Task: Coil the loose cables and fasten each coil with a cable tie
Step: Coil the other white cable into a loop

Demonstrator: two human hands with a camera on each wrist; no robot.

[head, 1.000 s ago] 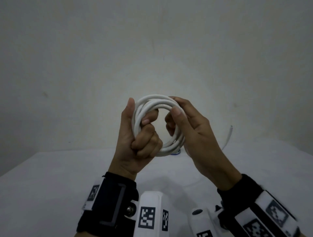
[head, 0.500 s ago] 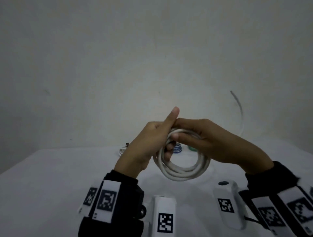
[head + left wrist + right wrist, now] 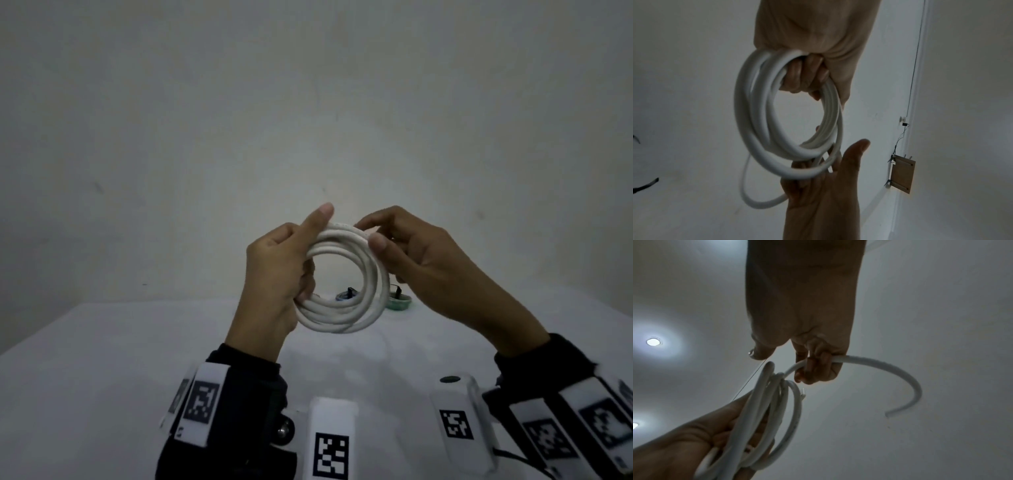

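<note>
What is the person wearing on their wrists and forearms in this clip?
Both hands, left hand and right hand, are bare. Each forearm has a black sleeve with white tags printed with black square-pattern markers. White camera units with similar markers sit at the wrists.

- You're in a plain indoor room, set up as a bare recording or work space; which kind can't be told.
- A white-covered worktop point(image 3: 102, 359) fills your 6 o'clock, ending at a blank pale wall point(image 3: 308, 102) at 12.
- Recessed ceiling lights point(image 3: 653, 341) glow overhead.
- A thin wire point(image 3: 914, 65) runs down the wall to a small wooden panel point(image 3: 901, 174).
</note>
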